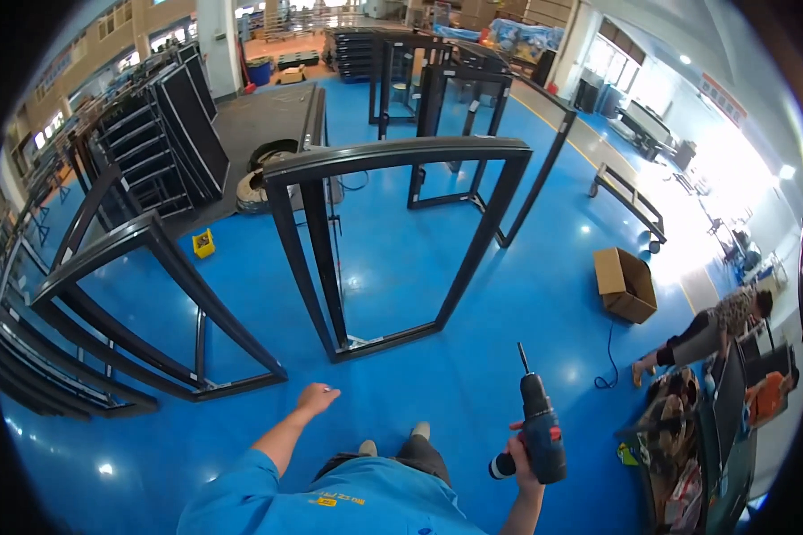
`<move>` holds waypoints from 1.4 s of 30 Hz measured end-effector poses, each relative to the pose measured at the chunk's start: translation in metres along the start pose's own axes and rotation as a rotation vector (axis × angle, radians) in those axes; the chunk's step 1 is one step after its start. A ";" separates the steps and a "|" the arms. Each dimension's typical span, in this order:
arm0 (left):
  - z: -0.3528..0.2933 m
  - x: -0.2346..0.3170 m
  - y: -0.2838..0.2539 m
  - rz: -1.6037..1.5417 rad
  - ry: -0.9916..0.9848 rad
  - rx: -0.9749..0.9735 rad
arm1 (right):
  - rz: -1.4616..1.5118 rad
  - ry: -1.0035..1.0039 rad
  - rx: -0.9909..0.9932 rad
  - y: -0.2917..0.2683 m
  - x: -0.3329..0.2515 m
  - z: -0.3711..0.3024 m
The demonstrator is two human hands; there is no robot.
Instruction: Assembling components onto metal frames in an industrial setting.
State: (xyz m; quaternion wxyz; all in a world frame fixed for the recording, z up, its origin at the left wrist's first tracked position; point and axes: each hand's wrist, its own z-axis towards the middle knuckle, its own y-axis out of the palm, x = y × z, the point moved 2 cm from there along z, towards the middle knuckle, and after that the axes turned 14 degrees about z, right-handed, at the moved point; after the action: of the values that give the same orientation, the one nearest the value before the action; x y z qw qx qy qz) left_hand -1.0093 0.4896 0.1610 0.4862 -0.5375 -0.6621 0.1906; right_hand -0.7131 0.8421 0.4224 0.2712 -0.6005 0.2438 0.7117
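Observation:
My right hand (pixel 519 459) is wrapped round the handle of a dark cordless drill (pixel 544 441). A long thin bit (pixel 523 357) sticks up from its chuck, pointing away from me. My left hand (pixel 315 399) is closed in front of my body; a small pale spot shows at its fingers, too small to name. Ahead stands a black upright rectangular frame (pixel 401 155), its lower bar beyond my left hand and apart from it. On my left lean several more black frames (pixel 138 234), the nearest one's lower corner close to that hand.
A small yellow bin (pixel 203 243) sits on the blue floor. More black frames (pixel 468 76) stand farther back. To the right are an open cardboard box (pixel 626 287), a low wheeled cart (pixel 629 205), a bending person (pixel 732 321) and a heap of bags (pixel 674 419).

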 end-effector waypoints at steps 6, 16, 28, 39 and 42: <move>0.021 0.027 0.007 -0.195 -0.049 0.001 | -0.113 -0.113 -0.178 0.017 0.010 0.155; 0.035 0.054 -0.002 -1.488 -0.525 -0.015 | -0.457 -0.686 -0.774 0.128 -0.092 0.501; 0.008 0.069 0.017 -1.835 -0.480 0.169 | -0.833 -0.456 -1.185 0.241 -0.109 0.615; 0.040 0.050 0.016 -1.872 -0.519 0.217 | -0.711 -0.188 -1.292 0.235 -0.118 0.636; 0.042 0.066 0.006 -1.897 -0.350 0.132 | -0.881 -0.291 -1.247 0.236 -0.118 0.630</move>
State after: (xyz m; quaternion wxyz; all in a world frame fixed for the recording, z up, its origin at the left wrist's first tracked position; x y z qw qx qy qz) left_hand -1.0384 0.5622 0.1660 0.3615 0.2854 -0.8718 -0.1669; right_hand -1.3129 1.0823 0.6448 0.1704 -0.5841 -0.5008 0.6157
